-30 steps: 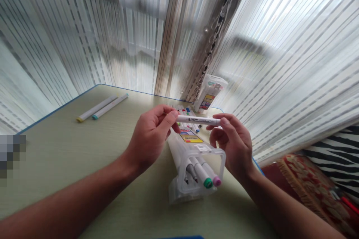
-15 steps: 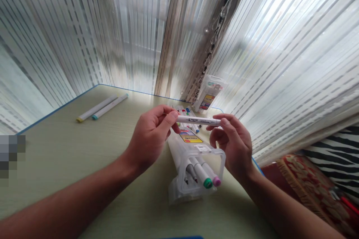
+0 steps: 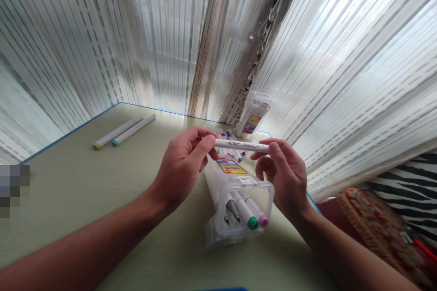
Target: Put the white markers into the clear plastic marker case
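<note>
A white marker (image 3: 241, 145) with small dark print along its barrel is held level by both ends. My left hand (image 3: 186, 161) pinches its left end, and my right hand (image 3: 285, 168) pinches the right end; the fingers cover both tips. Below the marker, a clear plastic marker case (image 3: 221, 200) lies on its side with its lid end open toward me. Inside it are a green-capped marker (image 3: 248, 217), a pink-capped marker (image 3: 260, 215) and some with grey parts and bare dark tips.
Two markers, one yellow-ended (image 3: 116, 132) and one teal-ended (image 3: 134, 130), lie on the pale table (image 3: 85, 182) at left. Several loose markers (image 3: 229, 135) lie behind the held one. A second clear case (image 3: 254, 113) stands upright by the curtain (image 3: 160, 54).
The held marker has turned slightly about its length, so its print sits differently. Both hands stay almost where they were.
</note>
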`<state>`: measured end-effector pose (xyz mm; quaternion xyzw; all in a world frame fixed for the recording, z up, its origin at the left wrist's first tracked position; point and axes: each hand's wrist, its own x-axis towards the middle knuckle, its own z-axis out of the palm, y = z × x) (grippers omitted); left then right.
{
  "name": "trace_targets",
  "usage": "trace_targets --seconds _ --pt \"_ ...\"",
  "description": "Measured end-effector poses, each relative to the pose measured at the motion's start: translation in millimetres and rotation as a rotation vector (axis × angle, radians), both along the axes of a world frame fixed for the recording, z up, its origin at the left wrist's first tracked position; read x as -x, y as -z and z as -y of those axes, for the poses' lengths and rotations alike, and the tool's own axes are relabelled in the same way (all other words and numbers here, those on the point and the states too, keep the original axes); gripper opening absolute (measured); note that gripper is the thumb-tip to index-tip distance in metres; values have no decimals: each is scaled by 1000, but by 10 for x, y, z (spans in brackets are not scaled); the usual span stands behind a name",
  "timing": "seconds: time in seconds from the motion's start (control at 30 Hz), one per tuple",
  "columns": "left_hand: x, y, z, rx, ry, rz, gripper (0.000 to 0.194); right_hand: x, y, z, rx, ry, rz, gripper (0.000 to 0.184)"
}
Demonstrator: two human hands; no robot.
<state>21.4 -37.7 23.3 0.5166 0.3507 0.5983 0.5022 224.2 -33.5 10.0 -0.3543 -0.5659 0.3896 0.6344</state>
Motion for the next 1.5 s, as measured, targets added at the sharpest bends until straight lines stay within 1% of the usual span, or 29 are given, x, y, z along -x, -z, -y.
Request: trace_targets --seconds 0.23,0.43,0.73,0.9,1.03,1.23,1.5 --pt "-1 -3 8 -9 -8 8 13 -2 -1 -7 8 19 30 26" --pt "-13 -3 0 -1 -10 12 13 -5 8 -13 9 26 28 27" --pt "-16 44 -20 3 -63 25 15 2 0 13 -11 29 28 18" --pt "-20 34 -8 14 -67 34 13 -1 -5 31 -33 9 19 14" --pt "-28 21 -4 24 -72 54 13 -1 -10 34 -43 19 24 14" --pt "-24 22 -9 28 -80 66 13 3 -10 43 -87 50 81 16" --pt "1 -13 -24 33 -94 110 13 26 -31 59 -209 131 189 24"
